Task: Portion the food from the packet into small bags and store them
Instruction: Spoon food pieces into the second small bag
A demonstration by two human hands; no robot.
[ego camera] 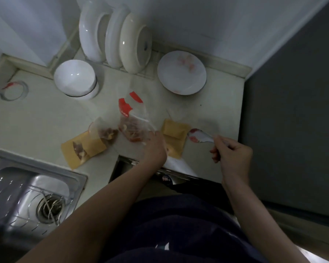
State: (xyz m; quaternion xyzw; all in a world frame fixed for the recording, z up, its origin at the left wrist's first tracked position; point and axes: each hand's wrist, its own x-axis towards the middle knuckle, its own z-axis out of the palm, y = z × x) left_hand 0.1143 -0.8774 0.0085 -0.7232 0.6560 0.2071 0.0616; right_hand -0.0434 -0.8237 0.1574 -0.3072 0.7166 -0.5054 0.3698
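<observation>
- Two hands are in view, both over the counter (36, 122).
- Left hand (156, 147): I read it as clamped on the near right edge of the packet (133, 128). Its fingertips are hidden behind the plastic.
- Packet: clear plastic with red print, standing tilted on the counter, mouth away from me. Meat (130, 129) sits in its lower part.
- Right hand (232, 154): fingers curled round the handle of the spoon (199, 136). The bowl of the spoon points left, held above the counter, smeared red.
- Clear bag (103, 133): just left of the packet, meat inside, lying partly on the left yellow bag (84, 149).
- Left yellow bag: flat on the counter near the sink (27, 190). Meat shows at it; in or on, I cannot tell.
- Right yellow bag (175, 137): flat, between both hands, partly under the left hand.
- Rear of counter: bowl (74, 78), plate (181, 73) and three upright plates (114, 38).
</observation>
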